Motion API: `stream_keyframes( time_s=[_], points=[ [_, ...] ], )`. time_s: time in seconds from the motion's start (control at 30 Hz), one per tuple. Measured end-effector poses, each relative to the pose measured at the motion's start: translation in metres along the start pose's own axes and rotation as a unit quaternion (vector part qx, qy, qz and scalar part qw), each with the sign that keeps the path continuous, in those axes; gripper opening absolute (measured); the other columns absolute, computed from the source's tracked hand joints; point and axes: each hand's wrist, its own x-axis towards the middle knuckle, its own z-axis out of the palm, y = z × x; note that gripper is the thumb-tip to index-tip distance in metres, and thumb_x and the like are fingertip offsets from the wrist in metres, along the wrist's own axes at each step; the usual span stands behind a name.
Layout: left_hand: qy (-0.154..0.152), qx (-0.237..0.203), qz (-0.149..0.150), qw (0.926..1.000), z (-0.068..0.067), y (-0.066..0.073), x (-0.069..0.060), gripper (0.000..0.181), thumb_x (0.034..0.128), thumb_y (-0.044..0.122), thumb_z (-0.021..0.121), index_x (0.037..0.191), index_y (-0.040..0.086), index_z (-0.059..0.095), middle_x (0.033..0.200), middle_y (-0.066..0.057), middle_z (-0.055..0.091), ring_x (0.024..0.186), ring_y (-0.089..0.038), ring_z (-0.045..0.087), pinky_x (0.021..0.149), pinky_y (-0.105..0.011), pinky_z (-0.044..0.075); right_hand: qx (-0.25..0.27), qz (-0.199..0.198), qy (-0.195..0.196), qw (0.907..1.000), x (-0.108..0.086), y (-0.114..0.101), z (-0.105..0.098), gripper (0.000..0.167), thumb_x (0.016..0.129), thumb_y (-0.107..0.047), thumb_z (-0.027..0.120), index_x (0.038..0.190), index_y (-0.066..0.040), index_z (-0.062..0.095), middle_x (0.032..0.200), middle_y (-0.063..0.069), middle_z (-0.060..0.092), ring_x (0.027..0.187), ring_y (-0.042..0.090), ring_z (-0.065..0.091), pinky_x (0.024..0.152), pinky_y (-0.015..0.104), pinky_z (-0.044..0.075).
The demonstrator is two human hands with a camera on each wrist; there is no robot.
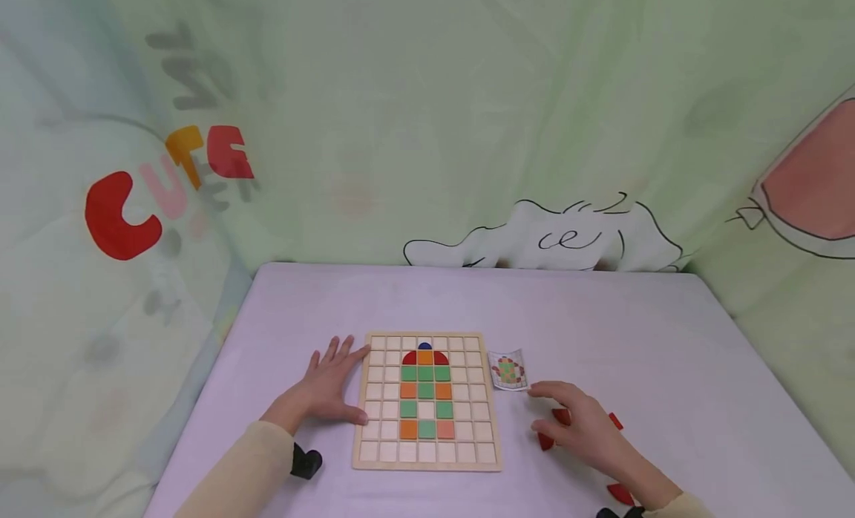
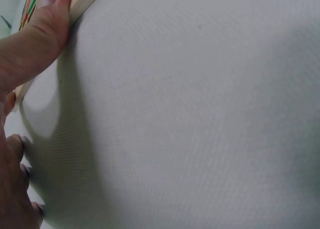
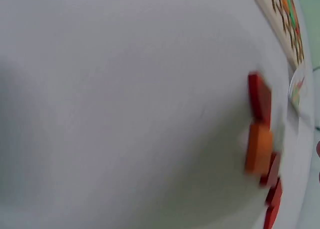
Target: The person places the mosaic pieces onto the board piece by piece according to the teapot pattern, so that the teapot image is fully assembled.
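Note:
A wooden grid board (image 1: 387, 460) lies on the table, with green, orange, red, pink and blue pieces in its middle columns. My left hand (image 1: 327, 388) is spread beside the board's left edge; its thumb (image 2: 37, 44) touches the frame in the left wrist view. My right hand (image 1: 584, 425) hovers right of the board over several red pieces (image 1: 546, 441), thumb and index finger apart, nothing visible between them. A small printed card (image 1: 508, 370) lies near its index fingertip. In the right wrist view an orange block (image 3: 259, 149) sits among red blocks (image 3: 260, 99).
A lavender cloth (image 1: 601, 317) covers the table. Another red piece (image 1: 621, 493) lies by my right wrist. Printed curtains (image 1: 401, 132) hang behind the table and at both sides.

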Motion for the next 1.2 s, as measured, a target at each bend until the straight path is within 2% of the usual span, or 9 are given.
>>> stream_keyframes(
  time_s=[0.1,0.33,0.6,0.8,0.97,1.2],
  points=[
    [0.002,0.000,-0.001,1.0000,0.000,0.000,0.000,0.120,0.0663,0.055,0.091,0.162,0.019,0.028,0.172,-0.018,0.012,0.159,-0.045,0.002,0.124,-0.071,0.005,-0.011,0.029,-0.002,0.9995,-0.007,0.011,-0.005,0.046,0.081,-0.017,0.086,0.123,-0.009,0.070,0.129,0.011,0.068,0.117,0.033,0.064,0.096,0.053,0.057],
    [0.002,-0.011,0.002,0.9999,-0.003,0.002,-0.003,0.121,0.0650,0.054,0.092,0.162,0.018,0.029,0.172,-0.019,0.012,0.159,-0.045,0.002,0.124,-0.071,0.005,-0.044,0.038,0.006,0.9983,-0.024,0.034,-0.007,0.043,0.077,-0.021,0.090,0.117,-0.015,0.074,0.119,0.003,0.072,0.114,0.029,0.064,0.094,0.050,0.059],
    [0.001,-0.013,0.006,0.9999,-0.003,0.001,-0.002,0.121,0.0651,0.054,0.091,0.162,0.018,0.029,0.172,-0.020,0.012,0.159,-0.046,0.002,0.123,-0.072,0.004,-0.054,0.063,-0.008,0.9965,-0.029,0.047,-0.001,0.041,0.076,-0.015,0.090,0.114,-0.012,0.077,0.126,0.015,0.066,0.121,0.040,0.059,0.092,0.052,0.060],
    [0.001,-0.017,0.015,0.9998,-0.004,0.001,-0.003,0.121,0.0654,0.053,0.092,0.162,0.015,0.029,0.171,-0.022,0.012,0.158,-0.048,0.002,0.123,-0.073,0.004,-0.061,0.056,-0.010,0.9965,-0.029,0.051,0.000,0.034,0.075,-0.013,0.090,0.107,-0.014,0.079,0.128,0.018,0.064,0.121,0.042,0.057,0.090,0.052,0.060],
    [0.000,-0.015,0.010,0.9998,-0.004,0.002,-0.004,0.120,0.0658,0.052,0.091,0.162,0.016,0.029,0.171,-0.021,0.012,0.158,-0.047,0.002,0.123,-0.072,0.004,-0.069,0.042,0.001,0.9967,-0.028,0.052,0.001,0.031,0.073,-0.013,0.091,0.102,-0.014,0.079,0.126,0.017,0.065,0.121,0.041,0.057,0.090,0.052,0.060],
    [0.000,-0.012,0.001,0.9999,-0.003,0.002,-0.003,0.121,0.0643,0.054,0.092,0.162,0.017,0.030,0.172,-0.020,0.013,0.159,-0.046,0.002,0.124,-0.071,0.004,-0.079,0.045,0.004,0.9959,-0.027,0.053,0.002,0.027,0.073,-0.014,0.091,0.097,-0.014,0.080,0.122,0.015,0.066,0.117,0.040,0.058,0.092,0.054,0.059]
  ],
)
